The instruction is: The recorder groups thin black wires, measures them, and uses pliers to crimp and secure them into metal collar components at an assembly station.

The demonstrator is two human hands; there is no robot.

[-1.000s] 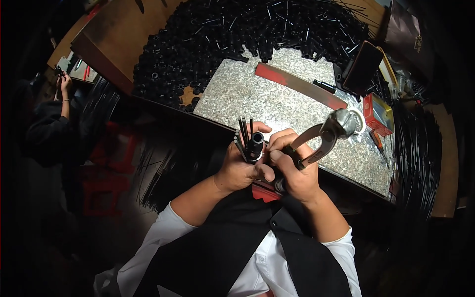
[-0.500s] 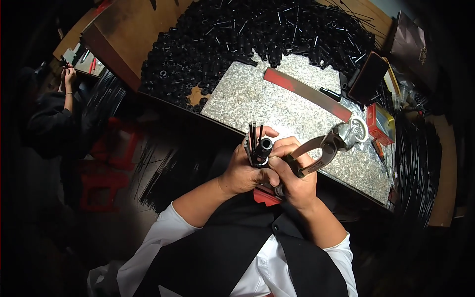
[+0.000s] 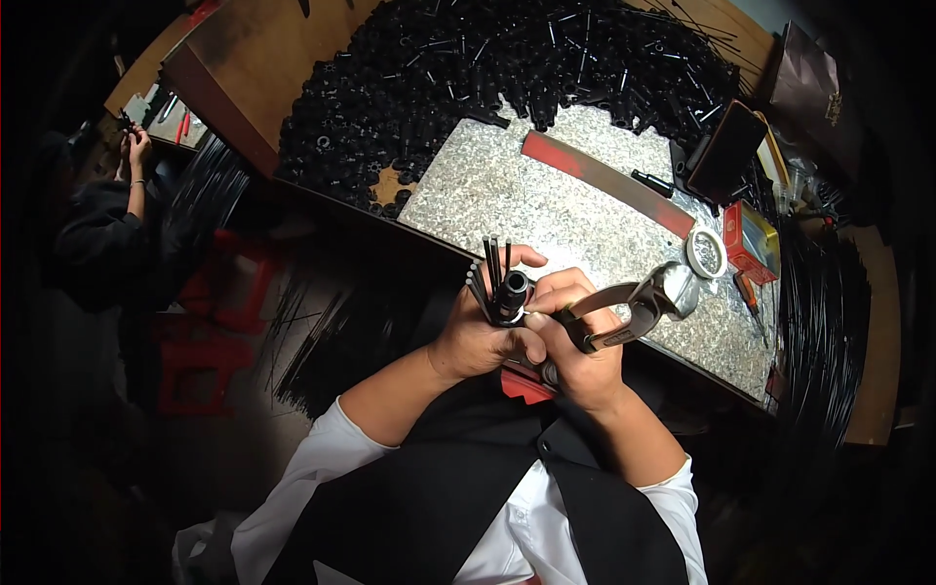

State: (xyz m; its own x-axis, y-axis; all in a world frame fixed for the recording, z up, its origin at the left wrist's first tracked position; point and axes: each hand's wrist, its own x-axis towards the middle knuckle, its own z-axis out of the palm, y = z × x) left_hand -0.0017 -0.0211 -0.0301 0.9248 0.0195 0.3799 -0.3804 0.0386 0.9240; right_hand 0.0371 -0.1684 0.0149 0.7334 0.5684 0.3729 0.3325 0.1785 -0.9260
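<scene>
Near the table's front edge, my left hand (image 3: 471, 341) is closed round a black tubular hub (image 3: 515, 287), its round open end facing up. Thin black ribs (image 3: 494, 257) stand up from the hub, and several more fan out on its left. My right hand (image 3: 592, 372) holds end-cutting pincers (image 3: 671, 292), jaws pointing to the upper right and handles spread apart. The right thumb and index finger meet at the hub's lower side; a tiny light spot shows at their tips, too small to name. A red, jagged-edged piece (image 3: 526, 384) shows below my hands.
Black tubular parts (image 3: 419, 107) heap up behind the speckled tabletop (image 3: 478, 185). A red-and-grey flat bar (image 3: 604, 185), white ring-shaped dish (image 3: 706, 253), red tin (image 3: 749, 242), screwdriver (image 3: 749, 295) and dark phone-like slab (image 3: 728, 146) lie rightward. Another person (image 3: 102, 244) works at far left, near red stools (image 3: 205, 375).
The hub and ribs have shifted slightly left with my left hand. The pincers have swung down a little, so the white dish shows fully. My grips stay the same.
</scene>
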